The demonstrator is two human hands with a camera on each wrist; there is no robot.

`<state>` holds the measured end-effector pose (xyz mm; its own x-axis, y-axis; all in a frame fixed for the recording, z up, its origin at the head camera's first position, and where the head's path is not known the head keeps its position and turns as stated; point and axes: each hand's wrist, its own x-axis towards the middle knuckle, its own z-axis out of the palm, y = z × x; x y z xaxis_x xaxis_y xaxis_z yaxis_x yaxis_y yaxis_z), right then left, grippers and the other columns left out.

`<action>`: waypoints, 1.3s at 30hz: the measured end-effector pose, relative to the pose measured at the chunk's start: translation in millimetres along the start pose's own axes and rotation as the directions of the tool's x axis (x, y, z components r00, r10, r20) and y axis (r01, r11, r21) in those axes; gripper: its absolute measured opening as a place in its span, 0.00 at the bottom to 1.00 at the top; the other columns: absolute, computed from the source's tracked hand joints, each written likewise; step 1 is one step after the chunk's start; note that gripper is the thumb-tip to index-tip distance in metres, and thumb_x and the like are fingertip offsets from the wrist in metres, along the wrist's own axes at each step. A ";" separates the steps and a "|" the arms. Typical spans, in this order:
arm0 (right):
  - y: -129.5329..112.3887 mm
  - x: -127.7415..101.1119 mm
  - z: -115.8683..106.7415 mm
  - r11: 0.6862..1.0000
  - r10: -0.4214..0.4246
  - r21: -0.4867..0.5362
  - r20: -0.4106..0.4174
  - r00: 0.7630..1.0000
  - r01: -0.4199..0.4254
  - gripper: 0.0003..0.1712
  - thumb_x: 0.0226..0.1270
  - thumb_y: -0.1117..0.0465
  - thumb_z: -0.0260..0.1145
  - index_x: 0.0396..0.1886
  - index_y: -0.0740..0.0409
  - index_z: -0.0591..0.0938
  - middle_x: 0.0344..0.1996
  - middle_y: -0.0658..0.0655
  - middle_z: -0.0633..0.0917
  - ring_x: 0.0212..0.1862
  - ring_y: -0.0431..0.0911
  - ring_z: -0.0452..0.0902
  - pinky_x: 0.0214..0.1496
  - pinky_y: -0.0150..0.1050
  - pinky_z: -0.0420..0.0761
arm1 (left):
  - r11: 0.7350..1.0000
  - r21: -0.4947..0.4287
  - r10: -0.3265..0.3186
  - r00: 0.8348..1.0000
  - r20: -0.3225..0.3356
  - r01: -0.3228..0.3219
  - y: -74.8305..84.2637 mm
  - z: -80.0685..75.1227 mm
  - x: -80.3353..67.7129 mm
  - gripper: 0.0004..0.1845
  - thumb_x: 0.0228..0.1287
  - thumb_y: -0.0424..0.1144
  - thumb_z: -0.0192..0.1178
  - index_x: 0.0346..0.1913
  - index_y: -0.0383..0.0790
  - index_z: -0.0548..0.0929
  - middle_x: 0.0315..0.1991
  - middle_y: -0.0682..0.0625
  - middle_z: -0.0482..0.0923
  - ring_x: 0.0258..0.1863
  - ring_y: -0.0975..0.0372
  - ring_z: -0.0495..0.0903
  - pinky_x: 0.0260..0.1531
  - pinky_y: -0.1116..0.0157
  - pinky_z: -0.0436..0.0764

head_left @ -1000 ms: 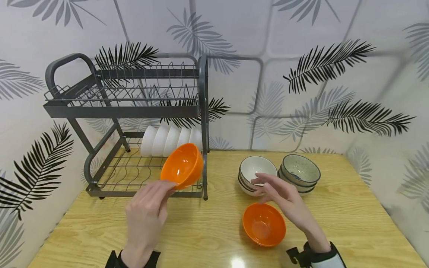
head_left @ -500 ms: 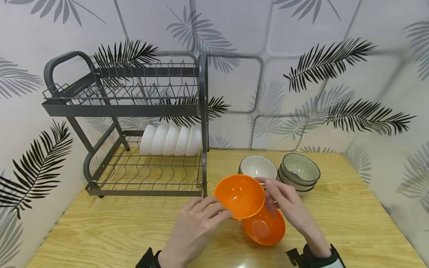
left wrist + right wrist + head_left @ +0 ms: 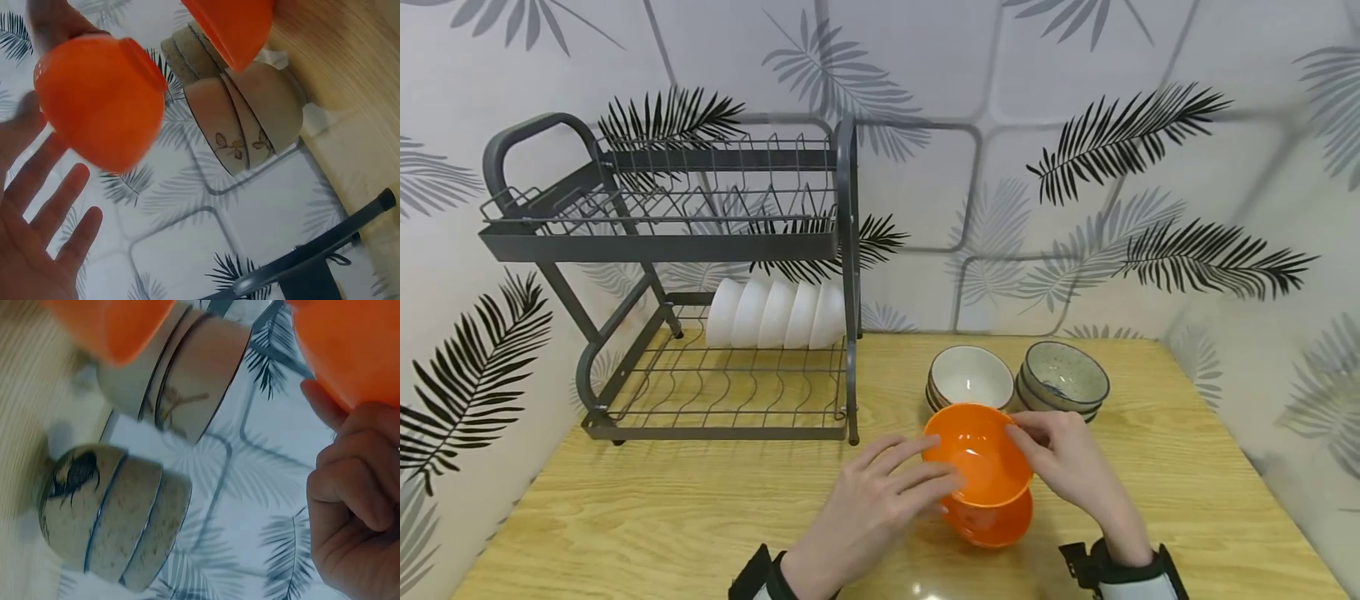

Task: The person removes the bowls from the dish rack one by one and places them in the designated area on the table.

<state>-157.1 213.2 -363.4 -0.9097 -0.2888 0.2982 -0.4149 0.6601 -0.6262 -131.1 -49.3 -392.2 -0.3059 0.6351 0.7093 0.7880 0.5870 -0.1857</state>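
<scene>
We see an orange bowl [image 3: 985,457] held in the air above the near part of the desk [image 3: 737,500], its mouth facing up. The right hand [image 3: 1063,458] pinches its right rim, thumb at the lip and fingers bent against the outside. The left hand [image 3: 876,504] is spread at the bowl's left side, fingers long and parted, gripping nothing that we can make out; whether a fingertip touches the bowl we cannot tell. We take it that the pinch sits on the rim because a smooth round wall offers little else to grab, while the left hand seems placed to steady or guard the other side.

Below, a second orange bowl [image 3: 992,528] rests on the desk, partly hidden by the held one; the wrist views show the two apart. Behind them we find the white stack [image 3: 970,379] and the grey-green stack [image 3: 1066,375], nested, presumably to save space. The white bowls [image 3: 775,315] stand on edge in the rack's lower tier, where the wires look made to keep them separate.

As for edges, the rack [image 3: 658,248] stands left of the hands, its right upright well apart from the held bowl. We judge the roomiest path to be leftward along the front; backward, the white stack's rim lies close behind the held bowl, leaving little clearance.
</scene>
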 end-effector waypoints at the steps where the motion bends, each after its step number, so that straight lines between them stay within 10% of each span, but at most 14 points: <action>1: 2.5 -0.2 -1.6 1.000 -0.020 -0.023 -0.001 1.000 0.020 0.09 0.69 0.69 0.64 0.42 0.67 0.88 0.32 0.57 0.91 0.28 0.33 0.83 0.30 0.27 0.82 | 1.000 -0.017 -0.005 1.000 0.003 0.005 -1.5 0.9 -1.2 0.19 0.58 0.50 0.70 0.54 0.56 0.86 0.54 0.61 0.86 0.63 0.62 0.79 0.63 0.62 0.79; 8: 21.1 -1.2 -11.9 0.986 -0.037 -0.160 0.077 0.996 0.049 0.06 0.67 0.69 0.65 0.37 0.62 0.88 0.27 0.49 0.88 0.27 0.31 0.75 0.29 0.28 0.79 | 0.990 -0.103 -0.077 0.978 0.192 0.098 -8.0 5.2 -9.7 0.26 0.73 0.58 0.51 0.68 0.52 0.76 0.73 0.52 0.71 0.74 0.58 0.69 0.73 0.56 0.71; 19: 34.8 3.3 1.6 0.988 0.098 -0.149 0.316 0.944 -0.052 0.12 0.68 0.68 0.64 0.49 0.64 0.83 0.25 0.49 0.85 0.24 0.36 0.71 0.25 0.29 0.74 | 0.981 -0.121 -0.061 0.841 0.538 0.149 -0.1 13.6 -11.8 0.29 0.80 0.60 0.36 0.75 0.54 0.68 0.78 0.57 0.61 0.79 0.60 0.59 0.77 0.53 0.64; 39: 43.8 0.6 13.4 0.997 0.080 -0.047 0.452 0.888 -0.066 0.13 0.68 0.72 0.58 0.49 0.60 0.71 0.22 0.51 0.83 0.20 0.37 0.70 0.24 0.30 0.74 | 0.957 -0.163 -0.086 0.767 0.636 0.242 2.0 20.0 -21.5 0.33 0.80 0.61 0.31 0.74 0.50 0.69 0.79 0.54 0.60 0.77 0.59 0.63 0.76 0.50 0.65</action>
<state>-176.0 232.7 -400.3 -0.8488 -0.5170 -0.1108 -0.3528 0.7099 -0.6096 -133.7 -51.8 -421.3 -0.6421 0.7560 0.1273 0.7666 0.6335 0.1047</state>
